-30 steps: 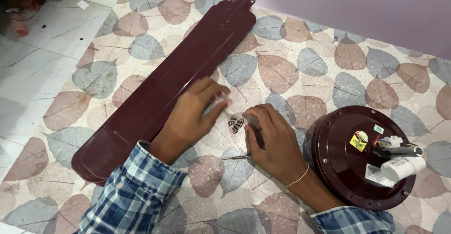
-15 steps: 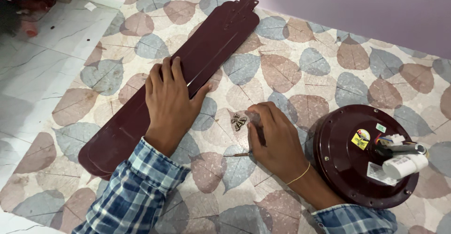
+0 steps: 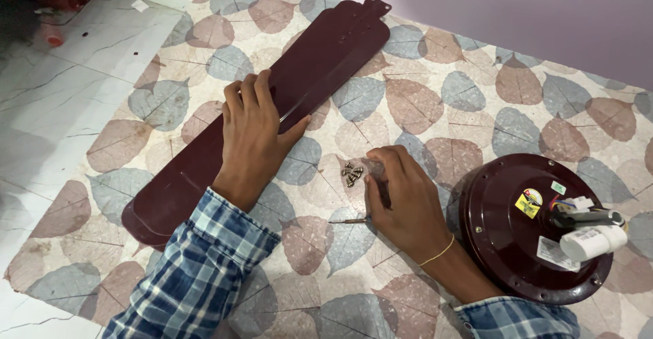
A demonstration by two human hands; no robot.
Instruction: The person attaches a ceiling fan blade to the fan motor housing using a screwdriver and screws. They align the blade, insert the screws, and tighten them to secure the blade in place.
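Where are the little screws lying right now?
The small screws lie in a cluster on the leaf-patterned mat, mid-frame, just by the fingertips of the right hand and right of the fan blades.

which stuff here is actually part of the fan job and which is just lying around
In use: left hand flat on the maroon fan blades; right hand holding a screwdriver beside the screws; fan motor with its white capacitor.

Lying about: red object and white scrap on the tiled floor.
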